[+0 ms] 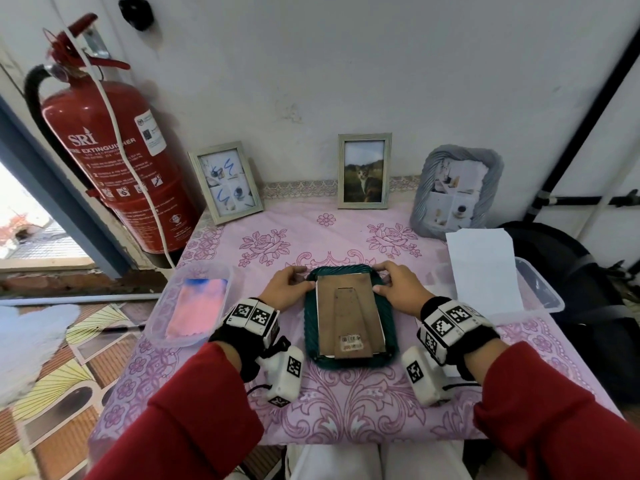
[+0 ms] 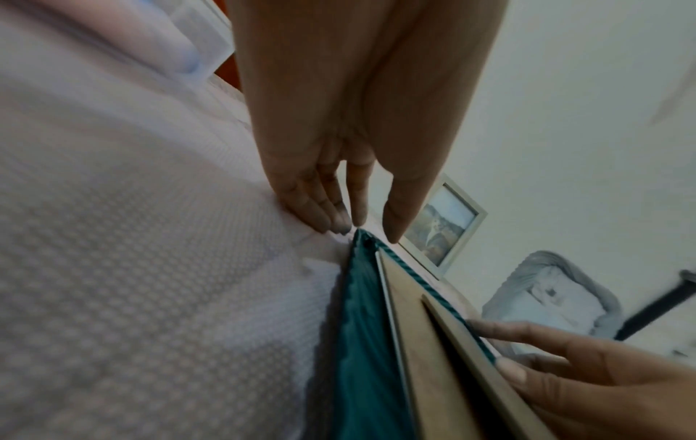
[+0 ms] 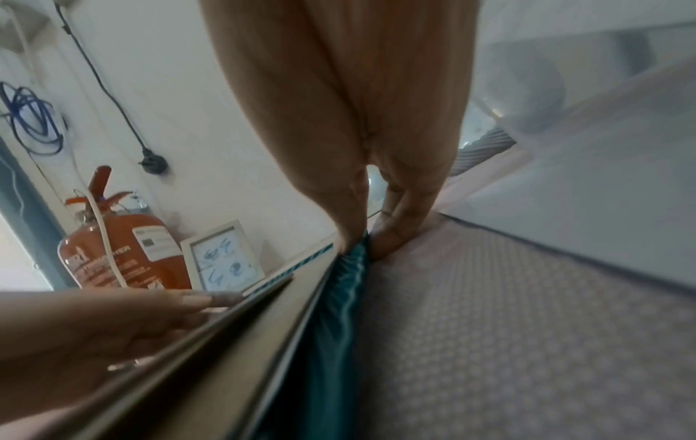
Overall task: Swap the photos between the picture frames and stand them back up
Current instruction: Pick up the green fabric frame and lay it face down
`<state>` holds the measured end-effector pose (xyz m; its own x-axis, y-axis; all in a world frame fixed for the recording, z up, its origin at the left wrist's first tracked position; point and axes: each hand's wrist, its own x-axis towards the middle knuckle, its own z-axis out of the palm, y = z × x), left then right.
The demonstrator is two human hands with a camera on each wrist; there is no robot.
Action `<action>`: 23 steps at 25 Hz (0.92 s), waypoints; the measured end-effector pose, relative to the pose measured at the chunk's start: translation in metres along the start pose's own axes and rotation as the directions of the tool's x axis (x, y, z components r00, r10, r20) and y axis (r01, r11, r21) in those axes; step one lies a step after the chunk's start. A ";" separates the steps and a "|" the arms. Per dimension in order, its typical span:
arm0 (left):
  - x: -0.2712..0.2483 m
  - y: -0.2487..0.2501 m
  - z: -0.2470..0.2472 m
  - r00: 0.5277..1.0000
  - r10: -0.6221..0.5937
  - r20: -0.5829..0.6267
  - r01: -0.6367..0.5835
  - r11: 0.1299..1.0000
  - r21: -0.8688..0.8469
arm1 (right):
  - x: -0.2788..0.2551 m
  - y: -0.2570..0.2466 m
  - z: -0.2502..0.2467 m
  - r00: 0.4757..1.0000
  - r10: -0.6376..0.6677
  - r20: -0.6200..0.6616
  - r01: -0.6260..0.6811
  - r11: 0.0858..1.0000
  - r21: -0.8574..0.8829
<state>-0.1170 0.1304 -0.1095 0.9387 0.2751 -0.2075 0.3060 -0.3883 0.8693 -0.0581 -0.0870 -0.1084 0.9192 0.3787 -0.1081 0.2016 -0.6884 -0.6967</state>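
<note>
1. Here, a green frame (image 1: pixel 349 318) lies face down on the pink tablecloth (image 1: pixel 363 407).
2. The left hand (image 1: pixel 286 287) pinches its far left corner.
3. The right hand (image 1: pixel 401 289) pinches its far right corner.

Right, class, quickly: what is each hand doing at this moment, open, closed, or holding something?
Left hand: pinches the far left corner of the face-down teal frame.
Right hand: pinches the frame's far right corner.

Looks like a home room corner: pink floral tablecloth (image 1: pixel 346 403), framed cat photo (image 1: pixel 364 171) against white wall, patterned floor mat (image 1: pixel 69 358), red fire extinguisher (image 1: pixel 117 161).
</note>
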 end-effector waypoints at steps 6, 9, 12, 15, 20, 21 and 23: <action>-0.059 0.005 0.014 0.994 0.094 -0.048 -0.077 0.958 0.277 | -0.041 0.010 -0.008 0.983 -0.052 0.176 0.018 0.981 0.194; -0.084 0.008 0.028 0.991 0.086 -0.102 -0.032 0.896 0.443 | -0.054 0.013 -0.007 0.983 -0.091 0.157 0.048 0.965 0.257; -0.095 0.010 0.038 0.992 0.073 -0.105 -0.013 0.874 0.486 | -0.058 0.013 -0.005 0.987 -0.091 0.134 0.048 0.954 0.296; -0.096 0.013 0.044 0.993 0.036 -0.112 0.026 0.860 0.510 | -0.058 0.016 -0.004 0.989 -0.087 0.122 0.045 0.950 0.309; -0.095 0.014 0.048 0.989 0.007 -0.147 0.043 0.941 0.337 | -0.058 0.017 -0.003 0.990 -0.088 0.111 0.052 0.954 0.296; -0.095 0.013 0.048 0.987 0.018 -0.162 0.036 0.945 0.325 | -0.058 0.017 -0.003 0.990 -0.090 0.112 0.054 0.954 0.295; -0.095 0.012 0.046 0.983 0.030 -0.183 0.030 0.949 0.314 | -0.059 0.017 -0.005 0.989 -0.094 0.117 0.056 0.953 0.299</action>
<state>-0.1953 0.0596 -0.1003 0.9024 0.4201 -0.0957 0.3681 -0.6362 0.6780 -0.1072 -0.1242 -0.1103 0.8500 0.5119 -0.1242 0.1422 -0.4500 -0.8816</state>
